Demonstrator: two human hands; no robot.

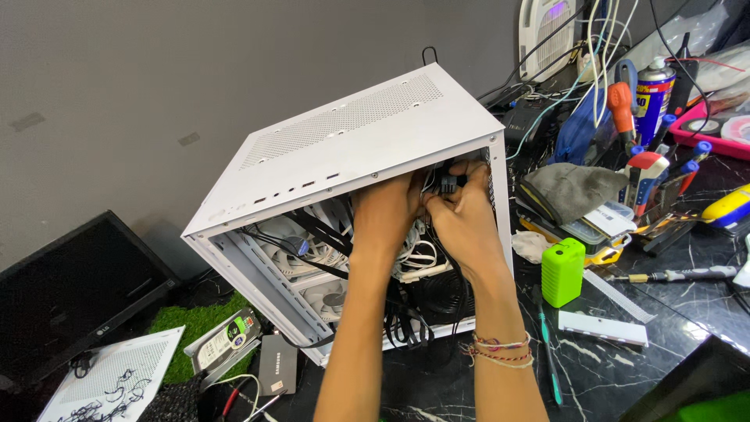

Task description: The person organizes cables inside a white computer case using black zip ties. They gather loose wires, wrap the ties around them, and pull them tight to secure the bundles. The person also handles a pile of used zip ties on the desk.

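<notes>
A black plug (448, 184) was pinched between the fingers of the left hand (388, 212) and right hand (462, 217), inside the white computer case (351, 137). Black cables (406, 320) hung below the grip, and a green box (562, 271) stood to its right.

White PC case (344, 144), tipped at an angle on dark marbled desk, perforated top panel facing up-left, open side toward the camera. Around and below the fingers: white fans (312, 254), loose black and white cables (414, 258). Pinched right at the fingertips of both hands: small black connector (448, 184) with short black leads, just under the case's upper edge, near the right front pillar. Below the fingers, black cable loops (406, 324) hanging out over the case's lower edge.
</notes>
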